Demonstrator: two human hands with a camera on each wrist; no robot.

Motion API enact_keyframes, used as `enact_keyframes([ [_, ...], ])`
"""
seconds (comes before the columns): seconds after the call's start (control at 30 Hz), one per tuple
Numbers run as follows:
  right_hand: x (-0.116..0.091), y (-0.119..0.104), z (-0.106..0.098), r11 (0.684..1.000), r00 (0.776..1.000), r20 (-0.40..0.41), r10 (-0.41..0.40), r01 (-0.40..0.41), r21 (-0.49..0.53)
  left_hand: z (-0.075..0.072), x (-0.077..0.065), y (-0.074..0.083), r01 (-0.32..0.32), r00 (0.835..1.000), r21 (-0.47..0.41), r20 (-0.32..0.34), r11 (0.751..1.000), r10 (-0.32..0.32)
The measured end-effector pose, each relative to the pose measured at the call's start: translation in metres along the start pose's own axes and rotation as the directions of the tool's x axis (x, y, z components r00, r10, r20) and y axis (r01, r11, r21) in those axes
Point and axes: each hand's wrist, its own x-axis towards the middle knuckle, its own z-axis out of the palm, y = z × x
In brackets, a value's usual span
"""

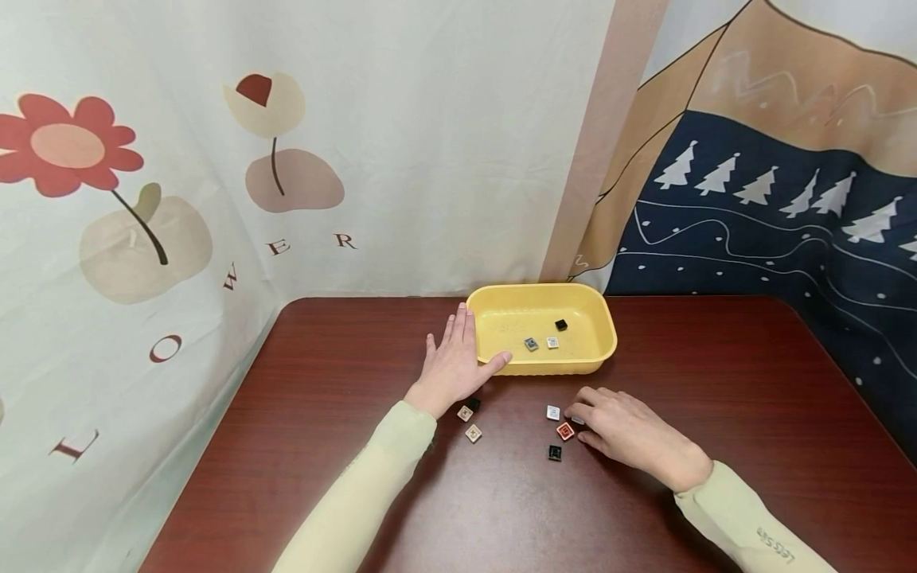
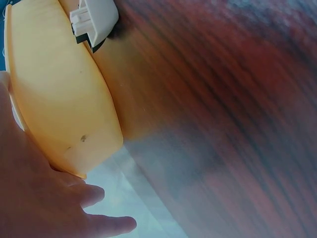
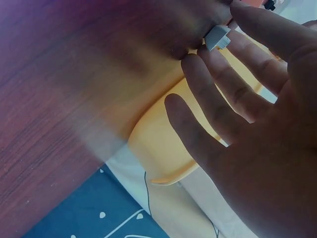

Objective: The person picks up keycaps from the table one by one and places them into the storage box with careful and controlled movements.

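Observation:
A yellow plastic basin stands toward the back of the table, with several keycaps in it, among them a black keycap and a white keycap. My left hand rests along its left side, fingers extended, thumb over the front rim. Low over the table, my right hand has its loosely bent fingers around a grey keycap, fingertips right at it and thumb apart. Beside that hand lie a white keycap, a red keycap and a black keycap.
Near my left wrist lie two beige keycaps, the nearer beige keycap face up, plus a dark keycap partly behind the hand. A printed curtain hangs behind the brown table.

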Motion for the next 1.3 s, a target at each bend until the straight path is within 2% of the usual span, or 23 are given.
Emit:
enact_keyframes([
  [0.13, 0.0, 0.0, 0.001, 1.0, 1.0, -0.013, -0.003, 0.003, 0.006, 0.0, 0.0, 0.0, 0.001, 1.0, -0.001, -0.002, 1.0, -0.001],
  [0.47, 0.0, -0.001, -0.001, 0.999, 0.999, 0.03, 0.032, -0.031, -0.003, -0.002, 0.0, 0.0, 0.005, 1.0, -0.008, 0.004, 1.0, -0.005],
  [0.83, 0.001, -0.001, -0.001, 0.999, 0.998, 0.04, 0.053, -0.053, 0.0, -0.001, 0.0, -0.001, 0.004, 1.0, -0.003, -0.002, 1.0, -0.004],
  [1.0, -0.001, 0.002, -0.005, 0.998, 0.998, 0.03, 0.052, -0.052, 0.031, -0.001, 0.0, -0.001, 0.004, 1.0, -0.016, -0.002, 1.0, -0.004],
  [1.3, 0.0, 0.006, -0.019, 0.993, 0.995, -0.013, 0.097, -0.095, 0.07, -0.002, -0.001, 0.001, 0.006, 1.0, -0.015, 0.006, 1.0, -0.006],
])
